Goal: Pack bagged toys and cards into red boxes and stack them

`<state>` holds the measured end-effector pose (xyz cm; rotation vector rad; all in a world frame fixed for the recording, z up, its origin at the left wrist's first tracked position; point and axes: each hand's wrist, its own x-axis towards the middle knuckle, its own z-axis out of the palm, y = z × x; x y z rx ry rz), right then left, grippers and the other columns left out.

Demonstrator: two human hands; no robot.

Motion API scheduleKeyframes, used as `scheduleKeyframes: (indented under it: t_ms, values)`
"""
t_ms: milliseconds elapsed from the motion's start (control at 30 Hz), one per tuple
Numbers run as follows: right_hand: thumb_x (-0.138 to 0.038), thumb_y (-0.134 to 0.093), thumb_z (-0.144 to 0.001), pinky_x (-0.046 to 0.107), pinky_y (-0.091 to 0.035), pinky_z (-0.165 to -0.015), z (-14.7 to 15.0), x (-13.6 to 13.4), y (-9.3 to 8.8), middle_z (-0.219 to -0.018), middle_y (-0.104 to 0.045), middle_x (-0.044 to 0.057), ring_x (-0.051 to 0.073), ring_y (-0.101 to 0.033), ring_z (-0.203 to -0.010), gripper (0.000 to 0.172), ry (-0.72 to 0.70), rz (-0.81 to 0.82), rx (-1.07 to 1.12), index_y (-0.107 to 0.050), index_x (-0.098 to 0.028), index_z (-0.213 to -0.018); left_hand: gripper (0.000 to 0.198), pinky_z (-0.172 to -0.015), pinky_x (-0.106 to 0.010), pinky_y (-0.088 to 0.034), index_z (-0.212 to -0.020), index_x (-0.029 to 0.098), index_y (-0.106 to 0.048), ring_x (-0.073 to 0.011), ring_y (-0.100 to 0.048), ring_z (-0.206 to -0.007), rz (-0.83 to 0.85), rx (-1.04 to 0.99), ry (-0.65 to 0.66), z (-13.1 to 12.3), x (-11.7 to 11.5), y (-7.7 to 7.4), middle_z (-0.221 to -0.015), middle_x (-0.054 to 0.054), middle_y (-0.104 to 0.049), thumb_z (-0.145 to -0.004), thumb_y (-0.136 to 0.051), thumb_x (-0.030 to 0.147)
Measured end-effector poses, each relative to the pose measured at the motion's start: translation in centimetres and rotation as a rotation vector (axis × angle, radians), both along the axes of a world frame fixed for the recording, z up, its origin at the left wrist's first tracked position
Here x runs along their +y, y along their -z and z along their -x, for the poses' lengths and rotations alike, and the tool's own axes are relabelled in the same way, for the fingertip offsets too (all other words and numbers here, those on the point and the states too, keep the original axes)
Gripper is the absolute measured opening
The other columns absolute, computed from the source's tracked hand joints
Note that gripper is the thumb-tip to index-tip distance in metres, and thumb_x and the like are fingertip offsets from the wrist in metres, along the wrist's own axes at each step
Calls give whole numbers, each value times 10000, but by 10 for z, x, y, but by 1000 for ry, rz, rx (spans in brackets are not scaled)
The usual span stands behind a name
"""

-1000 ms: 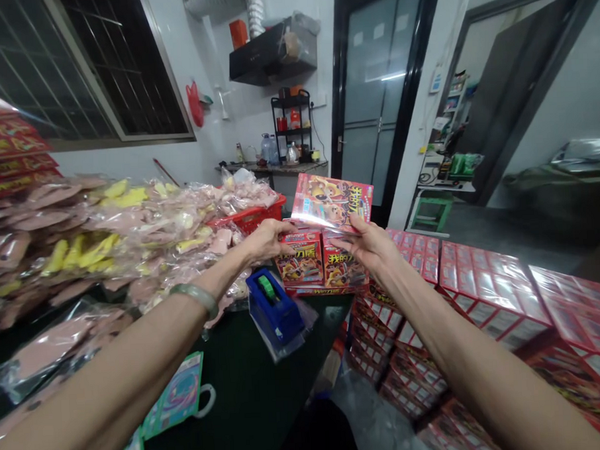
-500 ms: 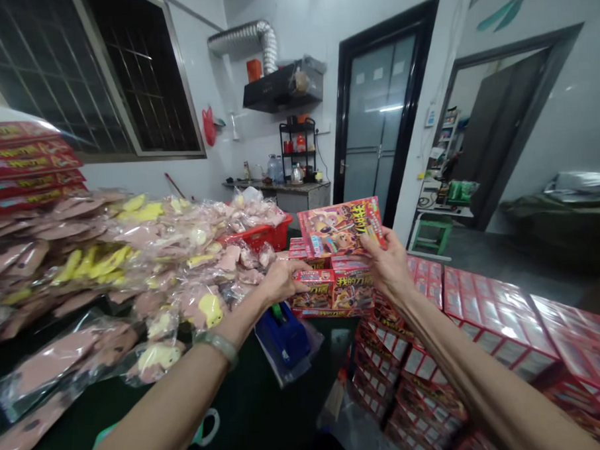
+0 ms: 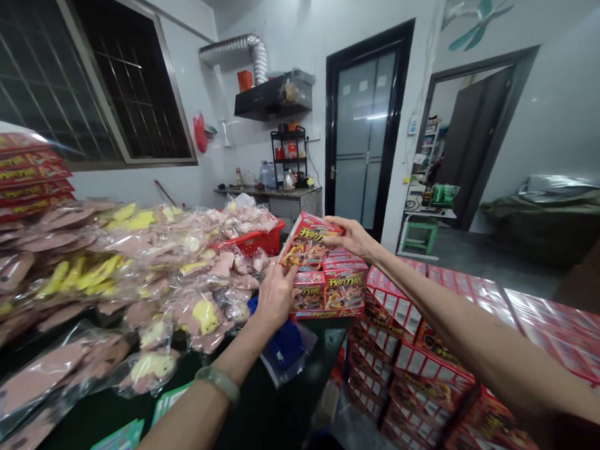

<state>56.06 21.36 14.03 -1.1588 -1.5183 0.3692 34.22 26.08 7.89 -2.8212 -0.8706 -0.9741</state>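
Note:
Both hands are on a red printed cardboard box point(image 3: 308, 243), which is tilted above the other boxes. My left hand point(image 3: 277, 293) is closed on its lower left side, thumb at the near edge. My right hand point(image 3: 351, 239) grips the upper right end, fingers over the top edge. Directly below stand similar red printed boxes point(image 3: 346, 290), side by side on the dark green table point(image 3: 238, 413). Beside my left wrist a blue tape dispenser point(image 3: 285, 348) lies on clear plastic, partly hidden by the hand.
Bagged pink and yellow plush-like pieces point(image 3: 204, 315) are heaped on the left, with a red basket point(image 3: 263, 240) behind. Stacked red boxes point(image 3: 386, 374) fill the right side. More flat red boxes point(image 3: 22, 174) rise at the far left. Green printed cards point(image 3: 115, 445) lie in front.
The red box has turned and tipped lower to the left. My left hand has moved from the standing boxes onto it. My right hand has shifted left. The view has swung slightly right.

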Motion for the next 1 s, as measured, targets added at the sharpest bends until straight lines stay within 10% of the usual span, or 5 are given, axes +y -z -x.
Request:
scheduleKeyframes:
  t_ms: [267,533,833,1000]
  values:
    - [-148,-634,-676,283,-462,-768,19,22,7,-836,-668,-6,184,-611,-815,321,55,137,-522,-674,-179,-993,257,-799,-411,-507,-888,180,-539,-266,-553,-983,-59,-128,-39,1,5,10,-1043,-93,-492,-694,-707,172]
    - [-416,-521,-848,523,-287,-1009,40,-2,16,-1399,-407,188,359,-351,-1284,536,307,105,-844,-474,-135,-1302,996,-1007,-552,-344,-1354,121,-223,-420,-210,-1359,-126,-75,17,0,20,-5,-1429,-259,-268,-563,-818,231]
    - [-561,-420,-869,489,-243,-1076,55,-9,51,-1380,-442,207,321,-360,-1309,669,306,149,-1039,-447,-62,-1314,438,-974,-451,-401,-1107,110,-506,-320,-500,-1178,-43,183,123,-12,32,-8,-1216,-196,-546,-701,-656,176]
    - [-502,-480,-852,517,-234,-1068,56,-4,58,-1390,-409,240,354,-354,-1304,673,312,154,-972,-411,-44,-1339,547,-1029,-544,-305,-1189,5,-428,-388,-385,-1265,19,208,49,-26,29,5,-1304,-293,-429,-660,-538,83]
